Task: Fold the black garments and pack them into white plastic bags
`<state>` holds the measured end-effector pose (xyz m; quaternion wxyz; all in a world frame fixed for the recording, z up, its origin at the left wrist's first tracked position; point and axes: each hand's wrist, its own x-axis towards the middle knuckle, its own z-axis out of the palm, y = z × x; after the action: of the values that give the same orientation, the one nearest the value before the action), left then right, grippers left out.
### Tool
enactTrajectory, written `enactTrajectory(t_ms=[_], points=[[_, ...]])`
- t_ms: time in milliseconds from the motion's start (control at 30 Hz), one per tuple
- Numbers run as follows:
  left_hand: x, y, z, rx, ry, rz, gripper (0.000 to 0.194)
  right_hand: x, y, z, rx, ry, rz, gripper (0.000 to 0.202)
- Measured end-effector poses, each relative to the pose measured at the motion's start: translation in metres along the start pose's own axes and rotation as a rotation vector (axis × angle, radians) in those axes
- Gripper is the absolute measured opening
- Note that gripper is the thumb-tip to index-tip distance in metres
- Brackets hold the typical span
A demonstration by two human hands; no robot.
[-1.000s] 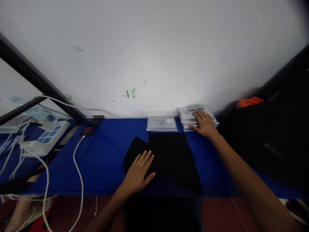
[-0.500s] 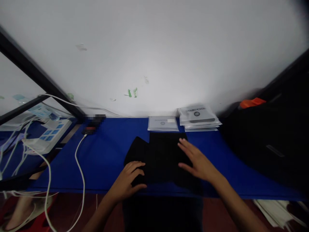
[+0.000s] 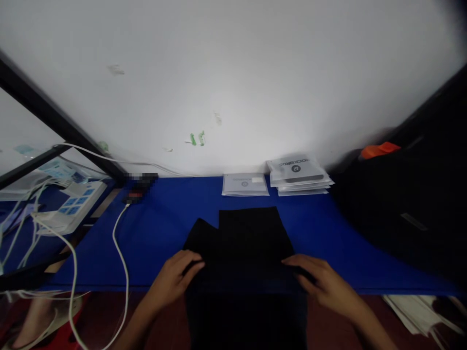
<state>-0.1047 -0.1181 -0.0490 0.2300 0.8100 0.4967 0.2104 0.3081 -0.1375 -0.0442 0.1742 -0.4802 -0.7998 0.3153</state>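
A piece of black cloth (image 3: 251,233) lies at the near edge of the blue table, with a straight far edge and a slanted flap sticking out on its left. Its exact kind does not show, and its near part merges with the dark clothing below. My left hand (image 3: 177,274) pinches the cloth's left side between thumb and fingers. On the opposite side my right hand (image 3: 323,279) grips the cloth's right edge, thumb under and fingers on top.
Behind the cloth lie a flat white printed packet (image 3: 245,185) and a stack of similar packets (image 3: 297,172). A big black bag (image 3: 394,209) fills the right. At left are a white cable (image 3: 122,253), a pixelated dark device (image 3: 136,189) and a power strip (image 3: 78,201).
Both hands have come closer to me and closed from a flat, spread pose onto the cloth's sides. The cloth has shifted toward me, its far edge now farther from the packets.
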Motion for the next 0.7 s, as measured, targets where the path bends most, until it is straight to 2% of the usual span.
enactTrajectory(t_ms=[67, 133, 200, 267, 333, 400, 467, 533, 600, 700], points=[[0.024, -0.004, -0.005, 0.058, 0.08, -0.072, 0.019, 0.021, 0.006, -0.013, 0.028, 0.107, 0.041, 0.024], [0.052, -0.008, -0.006, 0.144, 0.13, -0.08, 0.022, 0.048, 0.017, -0.023, -0.013, 0.235, 0.052, 0.024], [0.082, -0.009, -0.003, 0.206, 0.115, -0.046, 0.03, 0.078, 0.032, -0.029, -0.092, 0.332, 0.036, 0.027], [0.11, -0.009, 0.003, 0.228, 0.087, -0.044, 0.038, 0.105, 0.046, -0.031, -0.197, 0.349, 0.002, 0.035], [0.131, -0.007, 0.011, 0.257, 0.033, -0.042, 0.044, 0.127, 0.057, -0.03, -0.264, 0.3, -0.03, 0.04], [0.147, -0.004, 0.017, 0.291, -0.008, -0.021, 0.038, 0.142, 0.062, -0.029, -0.305, 0.237, -0.055, 0.04], [0.155, 0.0, 0.018, 0.315, -0.014, 0.002, 0.021, 0.15, 0.061, -0.03, -0.33, 0.212, -0.083, 0.033], [0.155, 0.005, 0.012, 0.327, 0.011, 0.007, 0.008, 0.148, 0.054, -0.034, -0.337, 0.261, -0.123, 0.026], [0.149, 0.013, 0.004, 0.318, 0.082, 0.049, 0.005, 0.138, 0.042, -0.04, -0.322, 0.347, -0.173, 0.021], [0.127, 0.027, -0.006, 0.244, 0.173, 0.223, 0.007, 0.111, 0.026, -0.047, -0.265, 0.404, -0.237, 0.017]])
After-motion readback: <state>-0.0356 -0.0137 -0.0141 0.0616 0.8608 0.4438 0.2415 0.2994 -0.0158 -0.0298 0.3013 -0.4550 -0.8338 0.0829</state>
